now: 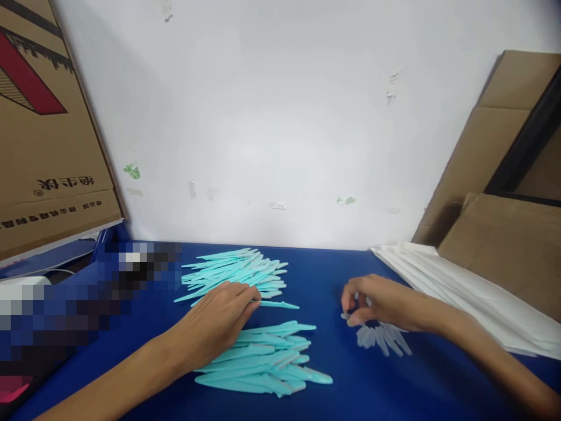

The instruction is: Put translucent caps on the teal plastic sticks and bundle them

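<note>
Sticks [236,383] slim, tapered and turquoise, small pieces [366,337] frosty and translucent.

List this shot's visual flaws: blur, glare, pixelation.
Head view: coarse pixel blocks mask the lower left; the wall is bright without harsh glare; the right forearm looks slightly soft; clear pieces by the right hand have faint edges.

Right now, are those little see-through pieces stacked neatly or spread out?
Spread out: the see-through pieces fan at different angles on the blue table, beside the right hand, which may hide more.
</note>
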Tool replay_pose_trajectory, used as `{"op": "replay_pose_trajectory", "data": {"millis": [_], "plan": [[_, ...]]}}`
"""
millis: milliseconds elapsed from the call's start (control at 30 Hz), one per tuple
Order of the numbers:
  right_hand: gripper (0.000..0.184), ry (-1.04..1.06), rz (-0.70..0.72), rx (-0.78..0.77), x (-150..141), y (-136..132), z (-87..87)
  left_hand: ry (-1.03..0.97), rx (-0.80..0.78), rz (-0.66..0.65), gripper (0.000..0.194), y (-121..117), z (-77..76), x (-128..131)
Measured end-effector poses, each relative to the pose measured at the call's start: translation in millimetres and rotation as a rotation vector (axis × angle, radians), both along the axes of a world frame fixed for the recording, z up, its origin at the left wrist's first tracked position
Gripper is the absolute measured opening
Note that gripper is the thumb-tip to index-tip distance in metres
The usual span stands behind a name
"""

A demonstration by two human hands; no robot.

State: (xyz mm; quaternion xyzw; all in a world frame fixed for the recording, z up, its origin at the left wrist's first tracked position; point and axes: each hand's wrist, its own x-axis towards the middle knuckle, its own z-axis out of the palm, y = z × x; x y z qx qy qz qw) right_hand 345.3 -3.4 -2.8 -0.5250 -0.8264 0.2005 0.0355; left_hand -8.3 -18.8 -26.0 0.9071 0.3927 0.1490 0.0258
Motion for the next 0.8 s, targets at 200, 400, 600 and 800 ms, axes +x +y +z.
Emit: {"op": "replay_pose_trajectory", "data": {"millis": [200,400,600,800], "plan": [[0.019,0.073,0.103,0.090,-5.1,0.3,0.8,-0.009,0.039,-0.002,0.031,-0.6,-2.4,-1.0],[0.035,0.333,0.128,0.271,-28.2,-8.7,2.3,-0.031,0.040,-0.026,0.034,-1.1,1.2,1.0],[0.023,0.750,-0.053,0.179,-55.9,-17.4,-7.7,-0.058,0.019,0.003,0.034,-2.0,0.0,0.0],[0.033,0.958,-0.140,0.003,-61.8,-17.8,-13.1,-0.076,0.008,-0.002,0.035,-4.6,-0.1,-0.4]]}}
